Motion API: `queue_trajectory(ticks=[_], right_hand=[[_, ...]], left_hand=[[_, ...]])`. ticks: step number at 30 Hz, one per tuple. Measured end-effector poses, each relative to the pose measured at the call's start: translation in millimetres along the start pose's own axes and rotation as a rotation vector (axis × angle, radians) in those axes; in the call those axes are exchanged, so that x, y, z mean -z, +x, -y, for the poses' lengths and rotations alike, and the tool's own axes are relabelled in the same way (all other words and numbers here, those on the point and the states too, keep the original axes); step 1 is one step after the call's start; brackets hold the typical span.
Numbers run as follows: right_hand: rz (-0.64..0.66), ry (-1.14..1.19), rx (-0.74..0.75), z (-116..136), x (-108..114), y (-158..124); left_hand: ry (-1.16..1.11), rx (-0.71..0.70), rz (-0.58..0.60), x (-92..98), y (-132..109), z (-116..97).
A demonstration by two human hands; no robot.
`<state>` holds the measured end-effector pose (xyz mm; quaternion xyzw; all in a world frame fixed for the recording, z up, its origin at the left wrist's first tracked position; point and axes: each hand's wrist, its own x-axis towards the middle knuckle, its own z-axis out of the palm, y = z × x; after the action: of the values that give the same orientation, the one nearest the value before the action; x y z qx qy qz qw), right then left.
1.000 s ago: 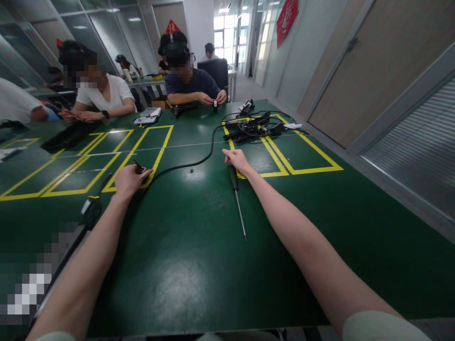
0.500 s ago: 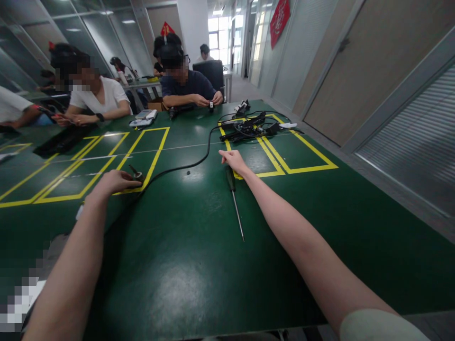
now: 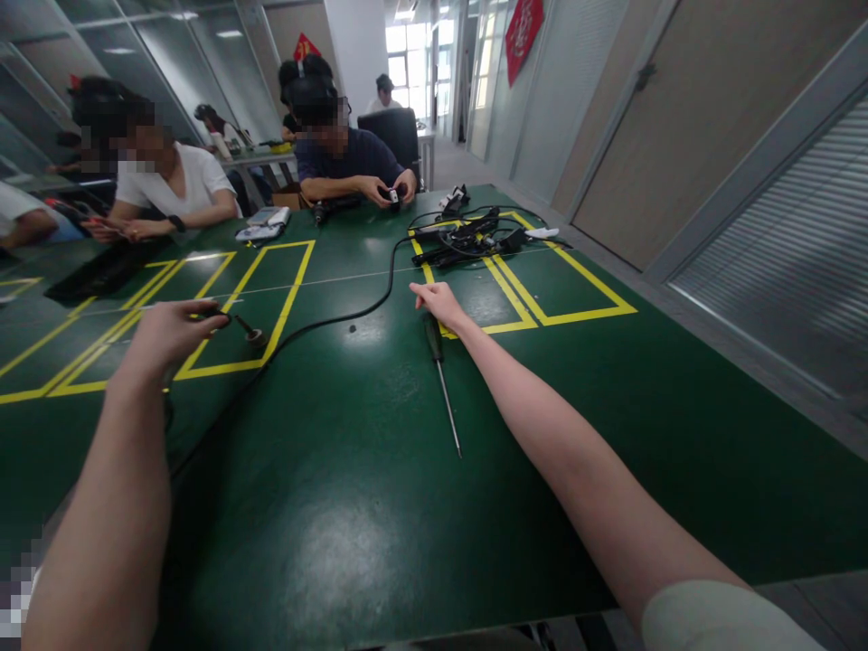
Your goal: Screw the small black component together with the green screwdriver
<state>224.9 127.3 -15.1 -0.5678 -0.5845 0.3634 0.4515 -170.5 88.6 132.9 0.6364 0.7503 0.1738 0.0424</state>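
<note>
My left hand (image 3: 169,330) hovers over the yellow-taped boxes at the left, its fingers pinched on the end of a thin dark tool (image 3: 237,324). The tool's far end sits on the table by the yellow line. My right hand (image 3: 438,303) rests on the green table (image 3: 380,506) with its fingers stretched out to the left and nothing in them. It touches the top of the dark handle of a long screwdriver (image 3: 440,371), whose shaft points toward me. A black cable (image 3: 366,309) runs between the two hands.
The cable leads to a tangle of black power strips and leads (image 3: 467,240) at the back right. Across the table a person (image 3: 345,158) handles a small device, and another person (image 3: 169,185) sits at the left. A dark tray (image 3: 101,271) lies at the far left.
My left hand has moved left and back along the table, away from the cable, with the thin tool trailing from its fingers. My right hand has stayed by the screwdriver handle.
</note>
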Motion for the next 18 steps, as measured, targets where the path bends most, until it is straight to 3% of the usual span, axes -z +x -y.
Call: queue_trajectory(ticks=[8, 18], right_hand=[[-0.006, 0.0, 0.007, -1, -1, 1], [-0.014, 0.0, -0.01, 3, 0, -2]], left_hand=[[0.008, -0.077, -0.098, -18.0, -9, -18], [0.07, -0.074, 0.009, -33.4, 1, -4]])
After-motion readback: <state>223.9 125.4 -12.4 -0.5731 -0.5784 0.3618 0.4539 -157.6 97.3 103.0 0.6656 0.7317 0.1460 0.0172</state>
